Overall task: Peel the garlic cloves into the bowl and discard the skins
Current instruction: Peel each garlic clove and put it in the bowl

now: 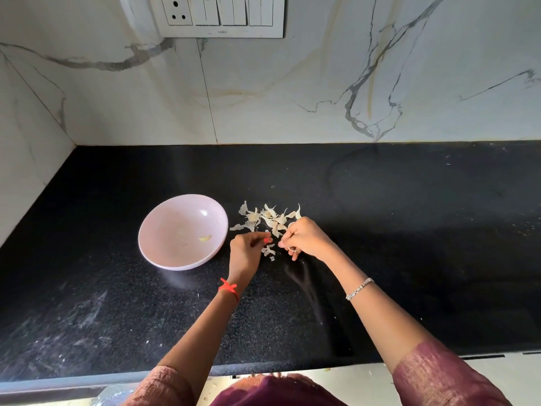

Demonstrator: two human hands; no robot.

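Observation:
A pale pink bowl [164, 253] stands on the black counter and holds one peeled garlic clove [205, 238]. To its right lies a pile of garlic skins [270, 218]. Just in front of that pile, my left hand [246, 253] and my right hand [307, 238] meet with fingers curled, pinching something small between them. What they pinch is too small to name; a few bits of skin [268, 252] lie under them. The left hand is right beside the bowl's rim.
The black stone counter [409, 230] runs wide to the right and back to a marble wall. A switch panel [218, 16] sits high on the wall. The counter's front edge [146, 379] is close to my body.

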